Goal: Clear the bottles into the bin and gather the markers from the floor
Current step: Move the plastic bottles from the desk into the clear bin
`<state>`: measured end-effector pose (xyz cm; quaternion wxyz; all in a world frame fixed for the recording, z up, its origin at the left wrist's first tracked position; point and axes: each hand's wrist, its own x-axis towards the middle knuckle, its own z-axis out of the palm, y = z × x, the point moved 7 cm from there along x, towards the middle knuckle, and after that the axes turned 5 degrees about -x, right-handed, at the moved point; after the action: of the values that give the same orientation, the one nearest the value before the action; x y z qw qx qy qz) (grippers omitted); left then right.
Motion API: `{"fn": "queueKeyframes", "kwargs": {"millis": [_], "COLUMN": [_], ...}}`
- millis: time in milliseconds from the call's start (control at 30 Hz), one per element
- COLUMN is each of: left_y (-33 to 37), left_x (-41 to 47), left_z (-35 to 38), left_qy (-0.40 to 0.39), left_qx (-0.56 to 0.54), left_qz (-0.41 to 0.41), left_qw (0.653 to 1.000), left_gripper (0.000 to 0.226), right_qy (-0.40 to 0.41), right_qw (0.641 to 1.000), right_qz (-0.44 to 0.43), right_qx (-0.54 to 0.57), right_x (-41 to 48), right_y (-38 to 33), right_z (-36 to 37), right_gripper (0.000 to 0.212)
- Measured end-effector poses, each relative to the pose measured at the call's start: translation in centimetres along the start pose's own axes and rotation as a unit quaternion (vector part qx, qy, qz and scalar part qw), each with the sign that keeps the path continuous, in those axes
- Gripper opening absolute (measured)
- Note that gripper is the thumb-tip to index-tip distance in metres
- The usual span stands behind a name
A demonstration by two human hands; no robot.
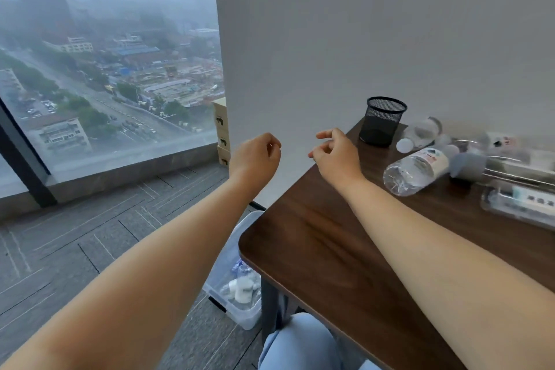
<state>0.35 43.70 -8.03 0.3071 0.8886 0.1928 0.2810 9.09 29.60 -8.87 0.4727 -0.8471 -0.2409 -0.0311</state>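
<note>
A clear plastic water bottle with a white and red label lies on its side on the dark brown wooden table, near the far right part of the top. Just behind it lies a second clear bottle with a white cap. More clear bottles to the right are too blurred to count. A black wire-mesh pen cup stands upright at the table's far edge, against the white wall.

On the grey carpet floor, beside the table's left edge, sits a translucent plastic storage bin with a few clear bottles inside.

The left hand is raised over the floor and the right hand over the table's far left corner. Both have loosely curled fingers and grasp nothing.

A large window looks onto a hazy city. Small cardboard boxes are stacked at the wall's edge.
</note>
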Motion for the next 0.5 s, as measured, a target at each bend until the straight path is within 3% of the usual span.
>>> {"fn": "queueKeyframes", "kwargs": {"millis": [267, 400, 500], "left_y": [10.1, 14.7, 17.2], "left_x": [-0.4, -1.5, -2.3], "left_z": [9.0, 13.6, 16.9], "left_qy": [-0.094, -0.150, -0.187], "left_qx": [-0.055, -0.013, 0.081], "left_qz": [0.082, 0.138, 0.168], "left_qw": [0.991, 0.979, 0.965], "left_gripper": [0.025, 0.051, 0.076], "right_qy": [0.122, 0.161, 0.186], "right_qw": [0.990, 0.981, 0.973], "right_qz": [0.053, 0.073, 0.092], "right_qx": [-0.049, -0.079, -0.103], "right_x": [-1.6, -3.3, -4.9], "right_y": [6.4, 9.3, 11.3], "right_z": [-12.8, -18.4, -21.9], "right_gripper": [0.017, 0.015, 0.015]}}
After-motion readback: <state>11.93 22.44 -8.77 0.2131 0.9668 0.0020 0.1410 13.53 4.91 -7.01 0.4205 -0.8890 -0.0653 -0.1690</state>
